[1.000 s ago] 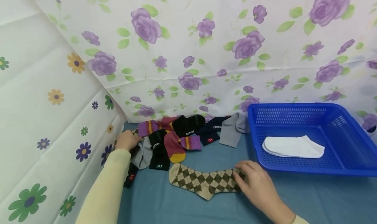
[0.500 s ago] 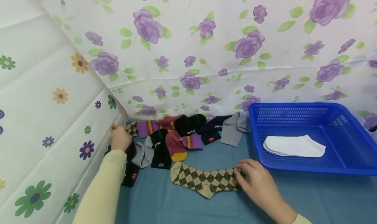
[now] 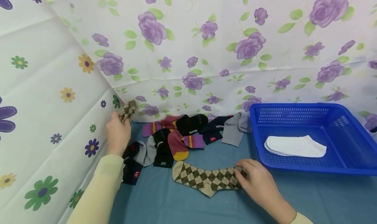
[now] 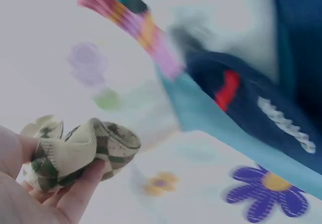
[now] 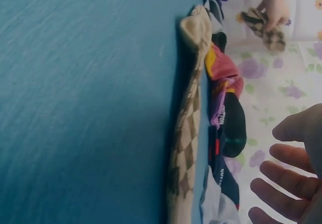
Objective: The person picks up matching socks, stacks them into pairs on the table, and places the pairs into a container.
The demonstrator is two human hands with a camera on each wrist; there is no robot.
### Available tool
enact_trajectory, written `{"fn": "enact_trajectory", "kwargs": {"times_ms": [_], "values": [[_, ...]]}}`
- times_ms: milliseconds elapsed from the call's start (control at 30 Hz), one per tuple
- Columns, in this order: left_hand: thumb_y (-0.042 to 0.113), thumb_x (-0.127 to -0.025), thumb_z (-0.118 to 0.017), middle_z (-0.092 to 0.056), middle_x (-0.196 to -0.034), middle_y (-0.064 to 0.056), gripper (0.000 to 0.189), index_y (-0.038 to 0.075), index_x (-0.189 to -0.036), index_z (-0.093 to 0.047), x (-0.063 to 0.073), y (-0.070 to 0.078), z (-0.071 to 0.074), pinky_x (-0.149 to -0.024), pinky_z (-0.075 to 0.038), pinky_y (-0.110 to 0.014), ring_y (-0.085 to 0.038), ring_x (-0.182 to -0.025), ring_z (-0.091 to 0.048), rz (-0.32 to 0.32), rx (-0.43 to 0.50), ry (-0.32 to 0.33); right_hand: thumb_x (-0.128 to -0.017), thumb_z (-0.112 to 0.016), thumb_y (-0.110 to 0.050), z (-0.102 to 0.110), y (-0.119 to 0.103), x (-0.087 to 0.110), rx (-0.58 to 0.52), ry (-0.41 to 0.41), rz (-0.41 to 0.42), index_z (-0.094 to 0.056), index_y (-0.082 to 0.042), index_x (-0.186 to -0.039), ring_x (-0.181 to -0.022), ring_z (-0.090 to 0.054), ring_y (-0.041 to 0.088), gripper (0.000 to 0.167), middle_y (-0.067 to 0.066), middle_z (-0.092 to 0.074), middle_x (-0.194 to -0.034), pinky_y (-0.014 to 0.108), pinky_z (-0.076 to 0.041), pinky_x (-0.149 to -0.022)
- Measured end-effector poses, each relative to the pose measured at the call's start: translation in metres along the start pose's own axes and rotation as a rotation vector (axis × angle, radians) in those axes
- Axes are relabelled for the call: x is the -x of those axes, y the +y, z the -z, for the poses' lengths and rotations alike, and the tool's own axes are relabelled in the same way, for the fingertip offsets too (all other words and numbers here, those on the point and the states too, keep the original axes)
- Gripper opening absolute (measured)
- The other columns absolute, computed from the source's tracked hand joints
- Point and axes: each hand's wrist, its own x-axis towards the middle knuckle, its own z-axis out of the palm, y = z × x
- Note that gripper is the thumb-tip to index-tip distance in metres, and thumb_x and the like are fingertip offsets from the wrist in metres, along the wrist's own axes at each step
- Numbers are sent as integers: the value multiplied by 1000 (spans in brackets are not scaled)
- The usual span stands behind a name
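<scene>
My left hand point(image 3: 118, 134) grips a crumpled argyle sock point(image 3: 128, 111) and is raised above the back left corner of the table. In the left wrist view, thumb and fingers wrap the bunched beige and brown sock point(image 4: 95, 146). A matching argyle sock point(image 3: 209, 180) lies flat in front, its toe to the left. Over its right end is my right hand point(image 3: 257, 183). The right wrist view shows that hand's fingers point(image 5: 289, 178) loosely spread, pinching nothing, beside the flat sock point(image 5: 186, 143).
Several loose socks lie along the back: dark ones with red labels point(image 3: 132, 173), black point(image 3: 191, 124), maroon with purple point(image 3: 178, 145), and grey point(image 3: 232, 130). A blue basket point(image 3: 297, 170) at the right holds white socks point(image 3: 294, 146). Floral cloth walls point(image 3: 182, 31) stand behind and left.
My left hand has drawn the second argyle sock out from the left end of the pile and lifted it. The right hand has stayed by the flat sock.
</scene>
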Motion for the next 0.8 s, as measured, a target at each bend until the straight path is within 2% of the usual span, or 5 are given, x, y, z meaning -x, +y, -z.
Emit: {"fn": "enact_trajectory", "kwargs": {"times_ms": [200,400,567,700,800], "values": [[30,-91,-60,-67,-84,-14,29,14,-113,-53,39,46,-6,-47,-46,-33,-24,-60,-63,-195,41,-81,-80,-72,-33,6,-8,-2,1,-19,-6,-68,-31,-91,-65,-49,-3,12,-13,-66,-87,21,-44,-55],[32,-89,-63,-65,-78,-2,25,23,-108,-52,97,92,-26,-44,-43,-27,-12,-54,-58,-290,194,-317,-82,-70,-35,6,-14,-3,-31,-33,-17,-67,-30,-97,-70,-53,0,16,-13,-66,-91,24,-46,-59],[36,-88,-63,-65,-84,7,21,28,-103,-51,139,119,-41,-42,-42,-25,-6,-49,-52,-378,350,-509,-85,-65,-42,4,-16,-3,-74,-64,-52,-63,-27,-113,-87,-62,7,31,-9,-66,-104,29,-52,-67],[40,-89,-61,-66,-91,10,21,28,-103,-51,160,136,-51,-42,-41,-25,-6,-44,-47,-392,481,-651,-85,-64,-47,5,-18,-6,-111,-72,-75,-55,-22,-127,-101,-62,11,49,-6,-63,-117,33,-54,-77],[42,-90,-58,-56,-76,6,24,22,-99,-48,168,148,-56,-48,-39,-24,-12,-48,-40,-370,568,-696,-83,-60,-57,5,-21,-7,-134,-128,-55,-46,-24,-137,-107,-58,11,65,-4,-57,-128,36,-52,-83]]}}
